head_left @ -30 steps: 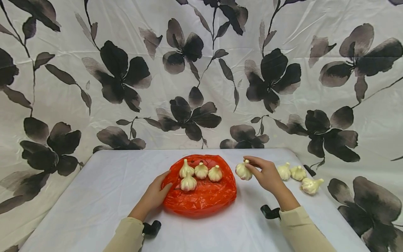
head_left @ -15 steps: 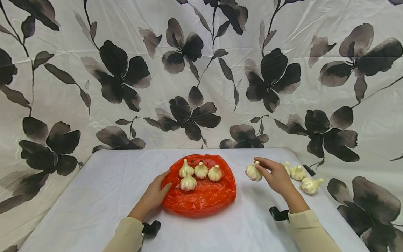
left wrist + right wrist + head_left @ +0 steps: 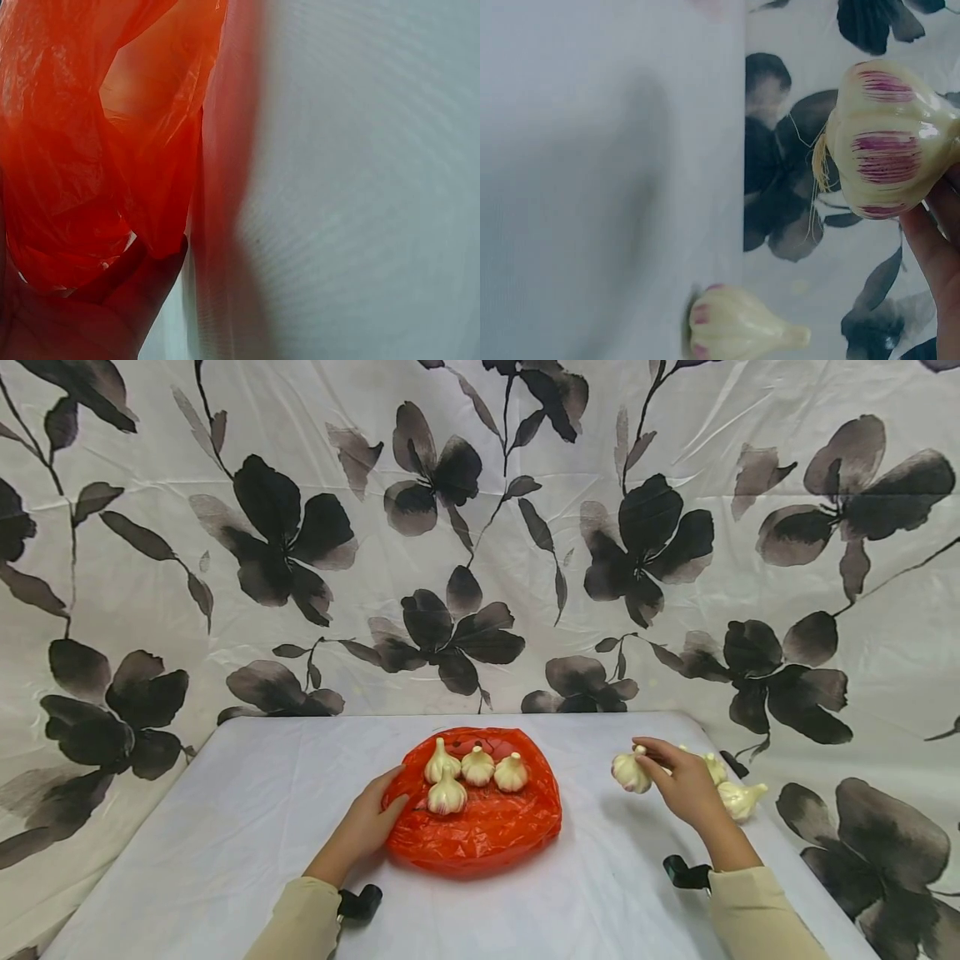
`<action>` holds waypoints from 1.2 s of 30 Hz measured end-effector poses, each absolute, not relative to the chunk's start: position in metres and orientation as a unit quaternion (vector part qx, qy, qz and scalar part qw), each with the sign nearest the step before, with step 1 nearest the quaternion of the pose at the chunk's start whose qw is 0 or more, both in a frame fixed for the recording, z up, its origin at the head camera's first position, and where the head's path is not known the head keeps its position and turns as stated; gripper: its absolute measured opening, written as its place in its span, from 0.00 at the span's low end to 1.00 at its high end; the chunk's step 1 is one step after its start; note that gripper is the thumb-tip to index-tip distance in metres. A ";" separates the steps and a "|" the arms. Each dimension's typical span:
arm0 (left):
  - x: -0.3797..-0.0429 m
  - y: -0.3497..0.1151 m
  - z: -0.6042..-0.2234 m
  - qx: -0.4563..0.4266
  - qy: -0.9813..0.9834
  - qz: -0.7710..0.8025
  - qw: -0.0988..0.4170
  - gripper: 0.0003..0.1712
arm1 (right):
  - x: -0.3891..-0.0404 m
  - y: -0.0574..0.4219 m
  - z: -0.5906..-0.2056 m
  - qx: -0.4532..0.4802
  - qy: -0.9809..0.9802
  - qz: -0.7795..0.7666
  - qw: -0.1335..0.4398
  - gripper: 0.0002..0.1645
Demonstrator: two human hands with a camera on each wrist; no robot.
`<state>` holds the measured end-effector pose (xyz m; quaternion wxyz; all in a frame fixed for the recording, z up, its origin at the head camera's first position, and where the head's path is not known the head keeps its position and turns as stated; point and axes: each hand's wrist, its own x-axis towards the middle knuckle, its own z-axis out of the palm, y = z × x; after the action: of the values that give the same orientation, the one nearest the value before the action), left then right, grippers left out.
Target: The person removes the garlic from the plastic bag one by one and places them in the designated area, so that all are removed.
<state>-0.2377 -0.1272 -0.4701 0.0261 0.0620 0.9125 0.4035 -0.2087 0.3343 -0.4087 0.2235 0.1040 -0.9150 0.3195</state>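
My right hand (image 3: 686, 785) pinches a garlic bulb (image 3: 628, 772) by its stem, in the air over the right part of the table. In the right wrist view that garlic bulb (image 3: 885, 146) shows purple streaks and thin dry roots. My left hand (image 3: 366, 818) holds the left edge of a red plastic bag (image 3: 480, 843), thumb on the near side. Several white garlic bulbs (image 3: 477, 767) sit on the bag. Close up in the left wrist view, the thin crinkled bag (image 3: 60, 135) lies between thumb and fingers.
More garlic bulbs (image 3: 741, 802) lie near the table's right edge, partly behind my right hand. One loose garlic bulb (image 3: 739, 326) also shows in the right wrist view. A white cloth covers the table (image 3: 240, 827). Behind it hangs a floral curtain (image 3: 540, 568).
My right hand has moved to the right with the garlic bulb, away from the bag and toward the loose bulbs. The left hand and the bag have stayed in place.
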 end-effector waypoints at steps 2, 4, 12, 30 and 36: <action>-0.237 -0.127 -0.470 0.062 0.912 0.404 0.026 0.34 | -0.207 0.338 -0.409 0.096 -0.917 0.317 0.223 0.19; -0.237 -0.127 -0.469 0.064 0.913 0.403 0.025 0.34 | -0.206 0.341 -0.409 0.089 -0.919 0.315 0.222 0.19; -0.237 -0.128 -0.468 0.069 0.913 0.402 0.023 0.34 | -0.201 0.354 -0.413 0.068 -0.922 0.309 0.225 0.19; -0.236 -0.128 -0.469 0.067 0.913 0.401 0.025 0.34 | -0.194 0.382 -0.426 0.013 -0.934 0.293 0.207 0.21; -0.237 -0.128 -0.469 0.072 0.913 0.402 0.023 0.34 | -0.192 0.391 -0.429 0.003 -0.936 0.284 0.206 0.20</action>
<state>-0.2369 -0.1281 -0.4694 0.0228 0.0724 0.9125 0.4019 -0.1924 0.3908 -0.4291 0.2058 0.0028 -0.9364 0.2841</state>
